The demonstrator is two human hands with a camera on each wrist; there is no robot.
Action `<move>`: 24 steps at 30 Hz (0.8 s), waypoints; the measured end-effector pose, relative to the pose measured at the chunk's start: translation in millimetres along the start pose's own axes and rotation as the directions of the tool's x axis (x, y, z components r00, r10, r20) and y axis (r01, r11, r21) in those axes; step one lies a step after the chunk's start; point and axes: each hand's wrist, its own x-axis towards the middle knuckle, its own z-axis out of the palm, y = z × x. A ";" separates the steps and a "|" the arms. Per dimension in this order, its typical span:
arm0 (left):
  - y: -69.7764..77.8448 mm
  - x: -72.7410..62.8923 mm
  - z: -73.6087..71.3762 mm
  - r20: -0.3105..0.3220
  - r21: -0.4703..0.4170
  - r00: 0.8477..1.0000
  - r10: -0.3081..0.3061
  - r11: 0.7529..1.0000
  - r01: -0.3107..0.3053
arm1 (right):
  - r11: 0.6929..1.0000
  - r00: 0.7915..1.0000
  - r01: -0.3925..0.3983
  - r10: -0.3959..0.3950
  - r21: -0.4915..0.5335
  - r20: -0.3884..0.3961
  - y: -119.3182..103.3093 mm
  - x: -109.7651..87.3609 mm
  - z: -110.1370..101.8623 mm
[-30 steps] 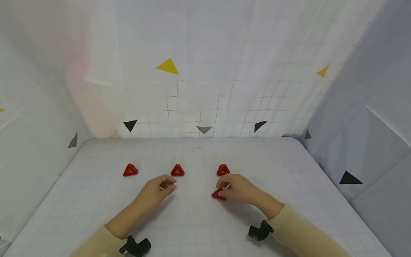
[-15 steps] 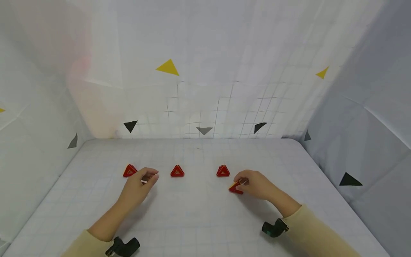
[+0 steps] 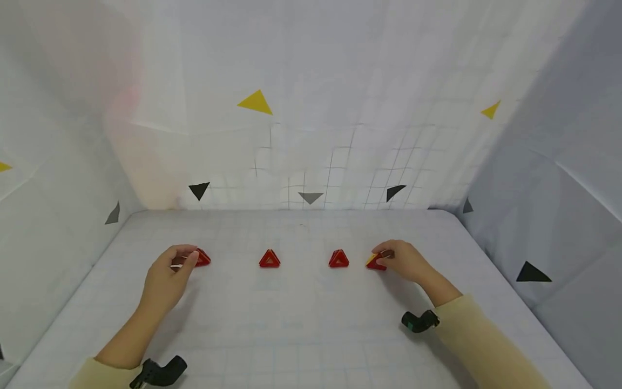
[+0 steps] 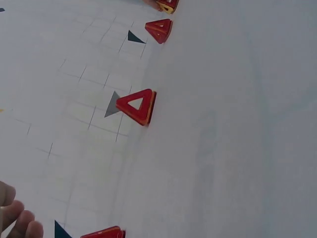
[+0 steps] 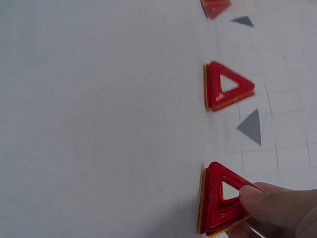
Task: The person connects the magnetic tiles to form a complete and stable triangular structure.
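Observation:
My right hand (image 3: 405, 262) pinches a red triangular piece with a yellow edge (image 3: 374, 262) at the right end of the row, just above or on the table. In the right wrist view, the thumb lies across one side of this hollow triangle (image 5: 212, 210). At the row's other end, my left hand (image 3: 164, 275) is beside another red triangular piece (image 3: 203, 258), partly covering it in the head view. The left wrist view shows a gap between the left fingers (image 4: 22, 218) and that piece (image 4: 106, 233); nothing shows in them.
Two more red triangular pieces stand between the hands, one left of centre (image 3: 269, 259) and one nearer the right hand (image 3: 338, 259). The white table (image 3: 291, 324) meets a back wall (image 3: 311, 162) and side walls of pale sheet. Each wrist carries a small black camera.
My left hand has moved left, to the leftmost red piece. My right hand has carried its triangular piece right and farther from me, level with the others. The other pieces show no clear movement.

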 end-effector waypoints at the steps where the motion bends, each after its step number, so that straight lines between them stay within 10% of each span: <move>1: -2.5 0.1 -3.5 -0.010 0.014 1.000 -0.010 1.000 0.010 | 1.000 1.000 -0.007 0.007 0.001 0.001 2.7 1.7 -1.5; 14: -34.0 3.5 -37.0 -0.064 0.074 0.997 -0.043 0.996 0.048 | 0.999 0.999 -0.034 0.034 -0.005 0.016 19.7 10.4 -15.4; 24: -42.5 1.8 -50.4 -0.030 0.146 1.000 -0.006 0.989 0.011 | 0.998 0.998 -0.045 0.043 -0.052 -0.034 34.8 -18.1 -32.8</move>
